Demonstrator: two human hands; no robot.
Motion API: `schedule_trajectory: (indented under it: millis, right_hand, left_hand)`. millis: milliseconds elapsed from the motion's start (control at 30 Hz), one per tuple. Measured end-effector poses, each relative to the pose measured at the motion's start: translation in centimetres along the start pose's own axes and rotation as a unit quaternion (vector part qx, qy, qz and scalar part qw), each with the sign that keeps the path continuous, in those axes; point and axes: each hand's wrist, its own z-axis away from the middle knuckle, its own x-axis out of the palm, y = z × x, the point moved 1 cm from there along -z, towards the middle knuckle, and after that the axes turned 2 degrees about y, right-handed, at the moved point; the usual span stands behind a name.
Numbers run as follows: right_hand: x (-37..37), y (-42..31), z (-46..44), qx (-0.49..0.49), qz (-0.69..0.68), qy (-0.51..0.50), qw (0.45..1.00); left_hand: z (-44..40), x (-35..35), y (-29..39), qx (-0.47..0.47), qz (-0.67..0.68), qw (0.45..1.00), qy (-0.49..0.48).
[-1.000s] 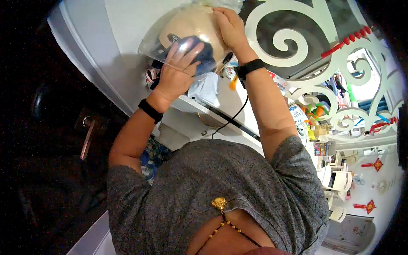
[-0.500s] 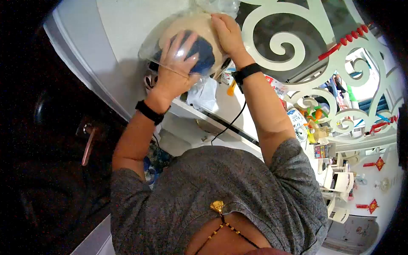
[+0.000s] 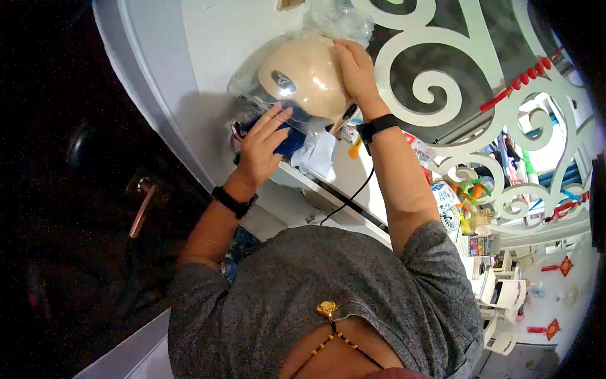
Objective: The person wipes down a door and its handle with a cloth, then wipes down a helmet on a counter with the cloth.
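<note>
A beige, dome-shaped helmet with a dark oval badge sits inside a clear plastic bag on a white surface. My right hand lies along the helmet's right side, fingers stretched out against the bag. Below the helmet is a dark blue piece, which looks like cloth. Resting on it is my left hand, fingers extended and slightly apart. A crumpled white bag lies just right of the blue piece. The helmet's underside is hidden.
White scrollwork lattice rises close on the right, with red hanging ornaments. A black cable runs over the white counter edge. A yellow-orange object and a white fan stand farther right. A dark door with a handle is at left.
My left hand has slid down off the helmet's front, uncovering its badge. The dark blue piece now sits lower, below the dome. My right hand stays at the helmet's side; the view has shifted slightly.
</note>
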Motion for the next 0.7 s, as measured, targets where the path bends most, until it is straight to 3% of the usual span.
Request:
schedule_trajectory:
  millis: [33, 67, 133, 167, 233, 267, 333, 367, 467, 500, 600, 700]
  right_hand:
    - [0.0, -0.1, 0.0, 0.005, -0.017, 0.002, 1.000]
    - [0.0, -0.1, 0.0, 0.011, -0.035, 0.005, 0.999]
    - [0.1, 0.4, -0.2, -0.001, -0.029, 0.011, 1.000]
    - [0.3, 0.8, -0.3, 0.003, -0.027, 0.014, 1.000]
    - [-0.2, -0.5, 0.1, 0.012, -0.014, 0.002, 1.000]
    - [-0.3, -0.2, 0.3, 0.014, -0.015, -0.001, 1.000]
    - [-0.2, 0.2, -0.1, 0.002, -0.019, -0.008, 1.000]
    - [-0.5, -1.5, 0.2, 0.055, -0.058, -0.018, 0.997]
    - [-0.9, -1.0, -0.3, 0.077, -0.063, -0.062, 0.993]
    - [-1.0, -0.7, -0.6, 0.101, -0.054, -0.077, 0.990]
    - [-1.4, 0.0, -0.8, 0.090, -0.062, -0.091, 0.990]
    - [-0.8, -0.1, -0.7, 0.073, -0.046, -0.099, 0.991]
  left_hand:
    - [1.1, -0.5, 0.3, -0.060, 0.058, 0.996, 0.044]
    - [2.3, -1.3, 0.9, -0.062, 0.055, 0.996, 0.045]
    - [4.0, -2.8, 1.3, -0.168, 0.216, 0.950, 0.148]
    - [3.6, -3.5, 1.8, -0.169, 0.214, 0.951, 0.149]
    - [1.6, -5.9, 4.1, -0.135, 0.055, 0.963, 0.226]
    - [0.1, -6.7, 4.9, -0.139, 0.053, 0.963, 0.225]
    - [-3.1, -7.5, 5.3, -0.120, -0.102, 0.972, 0.175]
    - [-3.4, -7.4, 4.6, -0.126, -0.145, 0.975, 0.113]
    - [-2.0, -5.9, 3.2, -0.175, -0.039, 0.981, 0.078]
    - [-1.2, -5.5, 2.9, -0.204, -0.077, 0.974, 0.057]
    - [2.7, -4.7, 2.4, -0.172, -0.118, 0.977, 0.048]
    - [5.8, -2.8, 1.3, -0.183, -0.096, 0.978, 0.008]
